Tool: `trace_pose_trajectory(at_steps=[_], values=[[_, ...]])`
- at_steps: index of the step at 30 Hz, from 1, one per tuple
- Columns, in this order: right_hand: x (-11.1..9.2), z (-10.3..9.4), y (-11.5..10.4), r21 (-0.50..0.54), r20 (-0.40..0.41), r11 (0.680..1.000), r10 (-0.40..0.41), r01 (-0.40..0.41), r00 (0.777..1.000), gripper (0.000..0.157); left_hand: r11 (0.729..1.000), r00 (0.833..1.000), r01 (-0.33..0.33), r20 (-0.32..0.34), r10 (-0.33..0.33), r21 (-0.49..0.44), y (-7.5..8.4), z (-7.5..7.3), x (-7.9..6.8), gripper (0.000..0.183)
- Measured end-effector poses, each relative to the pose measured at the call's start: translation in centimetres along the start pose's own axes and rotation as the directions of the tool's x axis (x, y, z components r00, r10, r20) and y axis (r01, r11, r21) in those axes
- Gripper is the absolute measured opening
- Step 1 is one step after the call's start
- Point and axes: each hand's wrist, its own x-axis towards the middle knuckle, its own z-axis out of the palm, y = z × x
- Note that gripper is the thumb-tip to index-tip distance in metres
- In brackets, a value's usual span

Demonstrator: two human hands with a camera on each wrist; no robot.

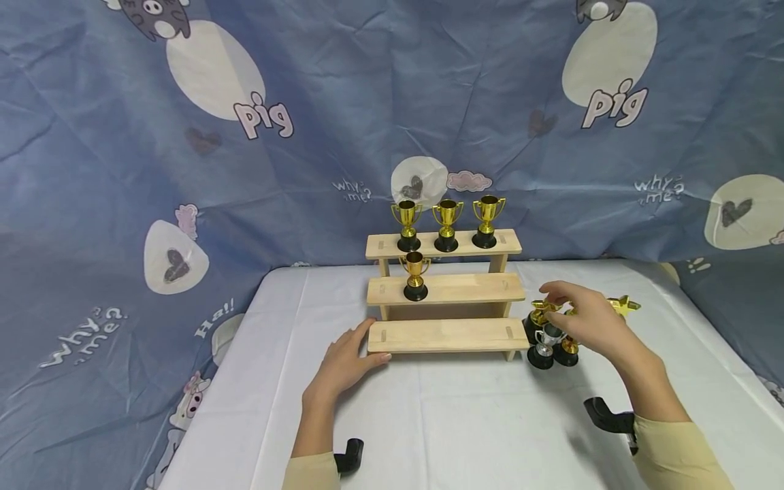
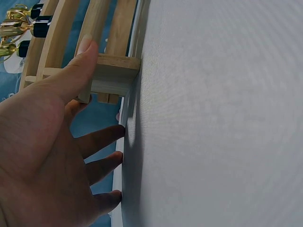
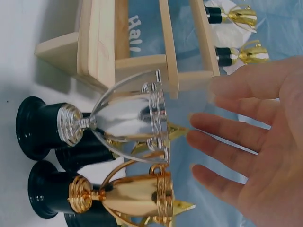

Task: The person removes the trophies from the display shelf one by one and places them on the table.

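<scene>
A three-step wooden display stand (image 1: 446,335) holds three gold trophy cups (image 1: 447,216) on its top step and a darker gold cup (image 1: 414,267) at the left of its middle step. My left hand (image 1: 344,359) grips the left end of the bottom step; in the left wrist view its thumb (image 2: 78,71) lies over the board and the index finger goes behind. Right of the stand, my right hand (image 1: 591,318) hovers with spread fingers over a group of trophies. Among them are a silver cup (image 3: 128,116), a bronze cup (image 3: 137,196) and gold star-topped trophies (image 1: 623,305), partly hidden.
White cloth (image 1: 465,422) covers the table. Behind it hangs a blue curtain (image 1: 331,136) printed with pigs and lettering. Black wrist mounts (image 1: 609,416) sit on both forearms.
</scene>
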Motion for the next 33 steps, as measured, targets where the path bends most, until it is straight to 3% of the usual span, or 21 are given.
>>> trace_pose_trajectory(at_steps=[8, 18, 33], values=[[0.8, 0.5, -0.9, -0.036, -0.006, 0.999, -0.029, 0.029, 1.000, 0.043, 1.000, 1.000, -0.007, -0.002, 0.007, 0.007, 0.1, -0.3, 0.1, 0.086], [1.3, 0.6, -2.5, 0.005, 0.015, 0.998, -0.063, 0.063, 0.998, 0.043, 1.000, 1.000, -0.013, -0.004, 0.013, 0.012, 0.3, -0.6, 0.1, 0.083], [3.3, 2.7, -4.4, 0.028, 0.016, 0.992, -0.125, 0.124, 0.992, 0.042, 1.000, 1.000, -0.008, -0.005, 0.008, 0.006, 0.2, -0.1, 0.0, 0.083]])
